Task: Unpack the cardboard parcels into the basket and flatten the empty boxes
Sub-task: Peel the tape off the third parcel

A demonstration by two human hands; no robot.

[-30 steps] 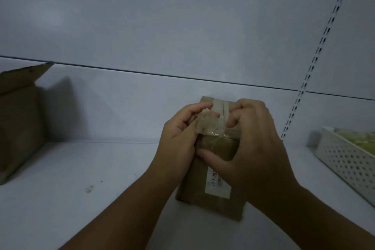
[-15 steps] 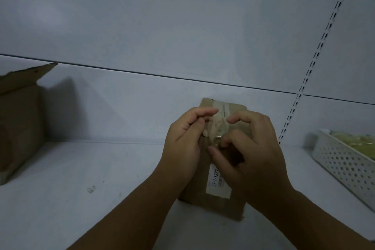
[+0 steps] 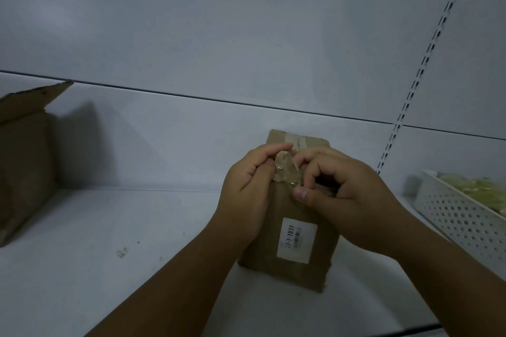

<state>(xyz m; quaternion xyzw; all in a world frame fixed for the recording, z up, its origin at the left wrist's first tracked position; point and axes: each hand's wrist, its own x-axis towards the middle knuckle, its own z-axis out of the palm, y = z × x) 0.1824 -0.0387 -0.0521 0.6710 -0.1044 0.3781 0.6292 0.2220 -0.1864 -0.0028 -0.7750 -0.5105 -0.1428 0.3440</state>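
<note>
**Q:** Cardboard parcel (image 3: 290, 265): where is it?
**A:** On the white shelf (image 3: 109, 254), centred in front of you, long axis running away from you. Its near end rests on the shelf surface. Whether the far end is raised, cannot tell.

**Q:** Any writing?
**A:** One white label (image 3: 297, 241) on the top face, toward the near end, turned sideways. Legible: "-1-1937"; the leading characters are unclear. A barcode sits beside it. The smaller print is too fine to read.

**Q:** Your hands?
**A:** Both are just past the label, over the parcel's middle.
- Your left hand (image 3: 246, 194) has its fingers curled. Thumb and forefinger pinch the left edge of a crumpled piece of clear tape (image 3: 286, 172) lifted off the top face.
- Your right hand (image 3: 347, 194) has its fingers curled over the tape's right side. The thumb tip presses at the tape's lower edge, against the cardboard.

**Q:** Beyond the hands?
**A:** A pale tape strip (image 3: 294, 141) runs over the parcel's far end, stuck down there.

**Q:** Surroundings?
**A:**
- Left, well apart: an open brown box (image 3: 24, 167), one flap up, against the back panel.
- Right edge: a white perforated basket (image 3: 460, 216) holding yellow-green contents, not identifiable.
- Behind: a grey back panel (image 3: 219, 35) with a slotted upright (image 3: 427, 63).
</note>
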